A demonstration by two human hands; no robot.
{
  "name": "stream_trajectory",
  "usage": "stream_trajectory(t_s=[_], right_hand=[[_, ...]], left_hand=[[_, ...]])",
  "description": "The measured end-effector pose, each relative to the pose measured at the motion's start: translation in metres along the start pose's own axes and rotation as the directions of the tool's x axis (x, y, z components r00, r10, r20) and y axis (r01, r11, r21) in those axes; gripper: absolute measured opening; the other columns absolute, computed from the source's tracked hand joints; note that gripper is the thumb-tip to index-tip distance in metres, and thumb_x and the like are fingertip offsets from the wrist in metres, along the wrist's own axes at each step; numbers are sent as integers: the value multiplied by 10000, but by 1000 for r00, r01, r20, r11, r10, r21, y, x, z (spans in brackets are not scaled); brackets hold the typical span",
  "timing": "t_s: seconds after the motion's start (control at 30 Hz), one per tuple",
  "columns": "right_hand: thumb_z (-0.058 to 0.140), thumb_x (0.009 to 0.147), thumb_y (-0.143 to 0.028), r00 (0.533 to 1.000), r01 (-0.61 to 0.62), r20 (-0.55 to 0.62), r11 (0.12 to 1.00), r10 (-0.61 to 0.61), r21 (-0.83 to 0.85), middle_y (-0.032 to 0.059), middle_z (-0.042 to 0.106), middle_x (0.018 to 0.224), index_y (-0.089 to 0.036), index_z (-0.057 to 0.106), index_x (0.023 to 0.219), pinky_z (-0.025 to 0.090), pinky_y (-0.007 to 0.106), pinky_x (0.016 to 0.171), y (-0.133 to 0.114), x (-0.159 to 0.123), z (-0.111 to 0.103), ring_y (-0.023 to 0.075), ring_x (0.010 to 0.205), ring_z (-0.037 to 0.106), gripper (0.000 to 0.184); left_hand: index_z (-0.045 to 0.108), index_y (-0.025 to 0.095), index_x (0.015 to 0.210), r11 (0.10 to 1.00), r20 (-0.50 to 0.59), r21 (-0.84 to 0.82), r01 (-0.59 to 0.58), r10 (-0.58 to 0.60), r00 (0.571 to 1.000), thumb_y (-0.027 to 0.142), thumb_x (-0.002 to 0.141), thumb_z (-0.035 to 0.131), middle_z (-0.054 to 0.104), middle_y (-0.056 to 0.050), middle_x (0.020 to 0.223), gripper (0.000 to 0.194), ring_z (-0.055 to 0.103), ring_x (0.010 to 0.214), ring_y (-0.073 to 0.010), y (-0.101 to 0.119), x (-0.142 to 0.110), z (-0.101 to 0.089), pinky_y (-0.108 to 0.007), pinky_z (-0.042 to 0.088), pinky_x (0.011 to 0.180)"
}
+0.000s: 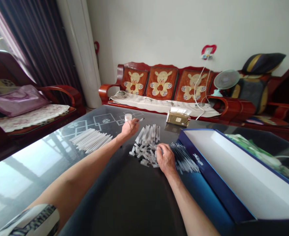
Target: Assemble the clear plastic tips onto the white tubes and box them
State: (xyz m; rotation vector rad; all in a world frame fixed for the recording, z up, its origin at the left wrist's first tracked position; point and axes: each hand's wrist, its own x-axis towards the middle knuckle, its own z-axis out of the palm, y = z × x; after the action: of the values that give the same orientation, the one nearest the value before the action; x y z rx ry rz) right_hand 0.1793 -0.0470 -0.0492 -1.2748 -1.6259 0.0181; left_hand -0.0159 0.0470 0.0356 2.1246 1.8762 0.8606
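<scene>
Beyond the cap pile (145,151), the left hand (131,127) pinches a slim piece (141,120), while the right hand (165,158) curls at the pile's right edge, holding I can't tell what, and one careless sideways swing could scatter the thin rods (185,158) just right of it!

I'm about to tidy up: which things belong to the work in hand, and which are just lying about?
Likely in the work:
- small-parts pile by right hand
- thin rods
- white tubes
- slim piece in left hand

Probably lying about:
- tissue box
- fan
- purple bag
- blue box, perhaps
</scene>
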Motion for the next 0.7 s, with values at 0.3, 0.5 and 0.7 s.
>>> stream_trajectory(t_s=[0.3,0.5,0.7], right_hand=[[416,910,-248,992,91,-92,994,-86,59,100,660,945,-164,641,945,483,358,863,-10,1,-9,201,925,607,243],[500,886,-244,989,146,-6,986,-146,81,84,669,944,-187,654,945,486,356,863,-13,1,-11,203,929,615,175],[525,879,-265,987,152,50,986,-156,71,68,680,922,-198,670,925,489,339,848,-13,2,-8,193,891,627,166]], left_hand=[[590,176,1064,782,-31,110,-613,620,784,266,940,365,602,-48,844,272,589,775,-149,0,-95,23,-233,467,675],[594,179,999,744,-37,157,-649,661,749,316,952,367,577,-33,797,270,564,737,-142,-7,-86,33,-241,466,667],[602,184,998,720,-45,172,-673,688,724,366,955,374,579,-29,790,295,570,747,-142,-10,-87,37,-243,462,679]])
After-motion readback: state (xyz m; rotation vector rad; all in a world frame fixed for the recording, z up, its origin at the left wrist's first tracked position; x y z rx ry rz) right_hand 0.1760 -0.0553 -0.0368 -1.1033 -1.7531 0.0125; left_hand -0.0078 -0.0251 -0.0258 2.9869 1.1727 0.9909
